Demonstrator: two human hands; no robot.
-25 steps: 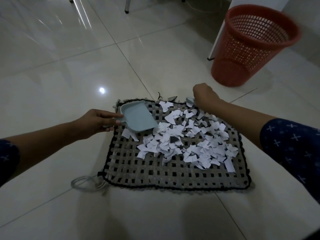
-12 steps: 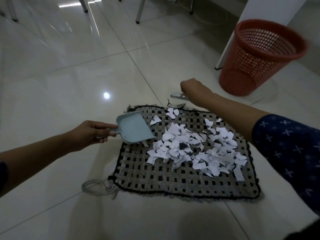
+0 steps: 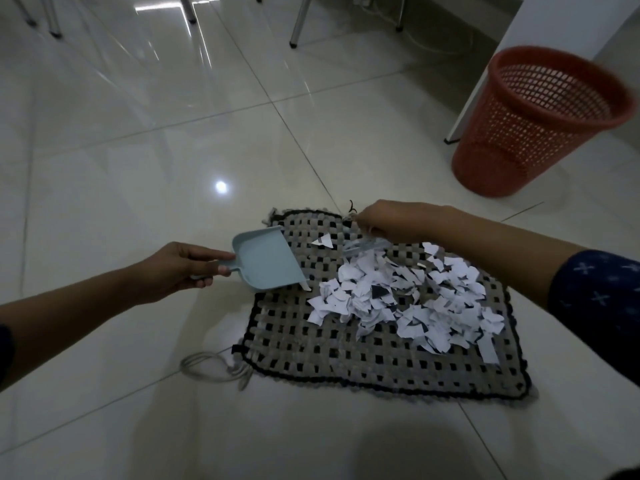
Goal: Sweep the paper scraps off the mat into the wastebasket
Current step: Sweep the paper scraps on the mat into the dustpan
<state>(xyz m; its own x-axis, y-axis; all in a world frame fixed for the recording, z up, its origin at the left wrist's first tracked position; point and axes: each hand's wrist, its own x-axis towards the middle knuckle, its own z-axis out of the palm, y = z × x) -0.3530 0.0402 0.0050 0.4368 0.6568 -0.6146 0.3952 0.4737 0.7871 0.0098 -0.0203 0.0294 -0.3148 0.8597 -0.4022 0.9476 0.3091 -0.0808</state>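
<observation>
My left hand [image 3: 173, 271] sits just off the left edge of the mat [image 3: 311, 362], fingers clamped round the handle of the pale blue dustpan [image 3: 265, 263]. The pan's open lip rests on the mat's left side, facing the paper scraps [image 3: 408, 303], and as far as I can see the pan holds nothing yet.

The scraps lie heaped on the middle and right of the mat, with one loose piece [image 3: 322, 241] apart from the heap, nearer the mat's far edge and just right of the pan.

My right hand [image 3: 388, 221] is at the far edge of the mat, fingers closed round the small brush [image 3: 363, 244], whose bristles are blurred and touch the far side of the heap.

To do this stroke well, I think I should keep the pan's lip pressed flat against the weave so scraps cannot slide under it, and draw the brush in short, low strokes toward the pan. The mat's open holes may catch corners of paper, so light repeated passes should serve better than one hard push. I would fetch in the stray piece too.

The red wastebasket [image 3: 540, 140] stands on the floor well beyond the mat's far right corner, so the full pan must travel level to reach it.

I can read no brand, label or writing anywhere.
</observation>
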